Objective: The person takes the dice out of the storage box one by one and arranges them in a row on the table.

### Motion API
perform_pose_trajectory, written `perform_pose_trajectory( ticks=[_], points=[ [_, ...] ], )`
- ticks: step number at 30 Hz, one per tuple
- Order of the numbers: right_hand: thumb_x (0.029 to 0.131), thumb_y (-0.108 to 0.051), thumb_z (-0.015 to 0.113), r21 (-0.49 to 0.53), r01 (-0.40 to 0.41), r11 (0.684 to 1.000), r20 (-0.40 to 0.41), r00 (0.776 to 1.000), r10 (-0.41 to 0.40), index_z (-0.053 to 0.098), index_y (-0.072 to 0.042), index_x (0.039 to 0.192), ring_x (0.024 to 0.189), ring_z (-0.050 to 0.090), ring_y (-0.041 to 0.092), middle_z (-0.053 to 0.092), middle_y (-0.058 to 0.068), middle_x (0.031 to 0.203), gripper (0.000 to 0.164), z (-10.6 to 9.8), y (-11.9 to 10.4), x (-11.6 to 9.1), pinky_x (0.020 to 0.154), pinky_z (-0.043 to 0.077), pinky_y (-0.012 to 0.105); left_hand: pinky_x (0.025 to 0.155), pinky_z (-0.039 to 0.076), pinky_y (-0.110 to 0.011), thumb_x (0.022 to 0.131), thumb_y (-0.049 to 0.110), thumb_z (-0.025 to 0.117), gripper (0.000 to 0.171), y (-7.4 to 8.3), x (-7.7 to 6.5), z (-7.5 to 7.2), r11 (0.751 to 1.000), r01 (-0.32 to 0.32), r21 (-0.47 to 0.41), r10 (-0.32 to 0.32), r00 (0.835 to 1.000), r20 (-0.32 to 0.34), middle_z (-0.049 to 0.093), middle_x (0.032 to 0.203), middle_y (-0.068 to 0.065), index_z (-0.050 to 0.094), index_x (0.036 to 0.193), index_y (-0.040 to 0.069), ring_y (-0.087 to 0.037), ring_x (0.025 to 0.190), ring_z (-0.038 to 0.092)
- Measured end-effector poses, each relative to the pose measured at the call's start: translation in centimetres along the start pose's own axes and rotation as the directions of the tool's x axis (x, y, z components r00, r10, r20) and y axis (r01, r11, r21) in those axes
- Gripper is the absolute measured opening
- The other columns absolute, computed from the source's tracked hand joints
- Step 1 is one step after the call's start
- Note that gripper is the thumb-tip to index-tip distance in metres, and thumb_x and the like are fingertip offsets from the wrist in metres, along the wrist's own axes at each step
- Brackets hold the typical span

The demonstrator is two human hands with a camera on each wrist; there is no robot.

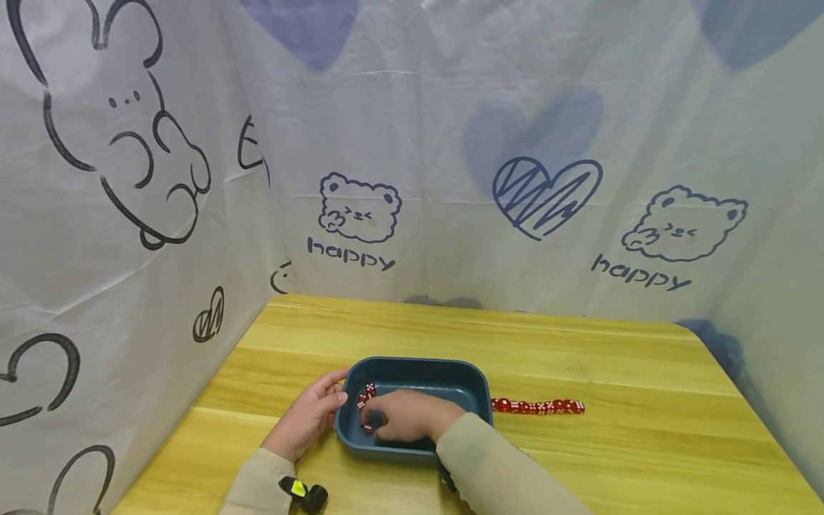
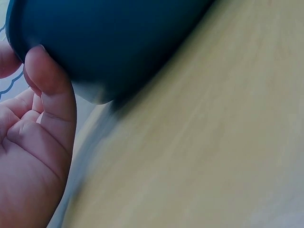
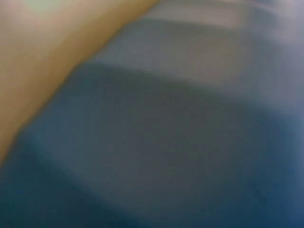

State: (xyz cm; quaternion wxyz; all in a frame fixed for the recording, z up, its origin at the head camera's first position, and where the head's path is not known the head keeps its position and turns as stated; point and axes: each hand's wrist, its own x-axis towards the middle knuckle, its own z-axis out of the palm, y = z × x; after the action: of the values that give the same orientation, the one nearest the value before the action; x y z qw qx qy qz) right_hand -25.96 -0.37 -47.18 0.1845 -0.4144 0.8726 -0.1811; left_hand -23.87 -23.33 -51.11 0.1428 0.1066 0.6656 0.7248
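Head view shows me the left hand (image 1: 309, 416) gripping the left rim of a blue box (image 1: 412, 372) on the bench (image 1: 656, 386). The right hand (image 1: 412, 415) bends inside beside loose red dice (image 1: 370, 390); I can't tell whether its half-hidden fingers pinch one. A dice row (image 1: 539, 408) lies right of the box. Only the left wrist view gives me the thumb (image 2: 47, 71) against the outer wall; the right wrist view is blurred.

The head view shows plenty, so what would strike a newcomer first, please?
The blue bin on the yellow table stands out, the right hand inside by red dice, the left hand at its left rim. A row of dice lies to the bin's right. Blue hearts and bear faces mark the pale sheet behind.
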Motion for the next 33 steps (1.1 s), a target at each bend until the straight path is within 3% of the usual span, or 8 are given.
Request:
perform_pose_trajectory(
  ticks=[11,22,33],
  points=[
    [0.091,-0.017,0.074,-0.033,0.03,0.999,0.028,0.999,-0.029,0.066,-0.028,0.098,0.073,0.055,0.005,0.059,-0.016,0.083,0.016,-0.1,-0.6,-0.4,0.068,0.046,0.024,0.07,0.054,-0.026,0.104,0.007,0.05,0.055,-0.4,0.1,-0.1,1.0,-0.008,-0.017,0.008,1.0,0.005,0.054,0.107,-0.015,0.029,0.154,-0.004,-0.015,0.086,0.06],
    [0.091,-0.018,0.074,-0.06,0.019,0.998,0.015,1.0,-0.018,0.067,-0.029,0.094,0.073,0.055,0.005,0.059,-0.017,0.082,0.013,0.0,-0.8,-0.6,0.069,0.046,0.023,0.066,0.052,-0.025,0.104,0.006,0.051,0.056,-0.4,0.1,-0.2,1.0,-0.003,-0.021,0.003,1.0,0.0,0.053,0.107,-0.014,0.028,0.154,-0.004,-0.015,0.083,0.058],
    [0.093,-0.019,0.072,0.043,0.018,0.999,-0.101,0.995,-0.014,0.068,-0.031,0.098,0.06,0.049,0.006,0.054,-0.011,0.069,0.013,-1.2,-0.5,-1.1,0.056,0.041,0.022,0.068,0.052,-0.025,0.104,0.007,0.05,0.055,-0.1,0.0,-0.1,1.0,0.01,-0.012,-0.01,1.0,-0.011,0.052,0.11,-0.017,0.028,0.154,-0.003,-0.019,0.086,0.058]
  ],
)
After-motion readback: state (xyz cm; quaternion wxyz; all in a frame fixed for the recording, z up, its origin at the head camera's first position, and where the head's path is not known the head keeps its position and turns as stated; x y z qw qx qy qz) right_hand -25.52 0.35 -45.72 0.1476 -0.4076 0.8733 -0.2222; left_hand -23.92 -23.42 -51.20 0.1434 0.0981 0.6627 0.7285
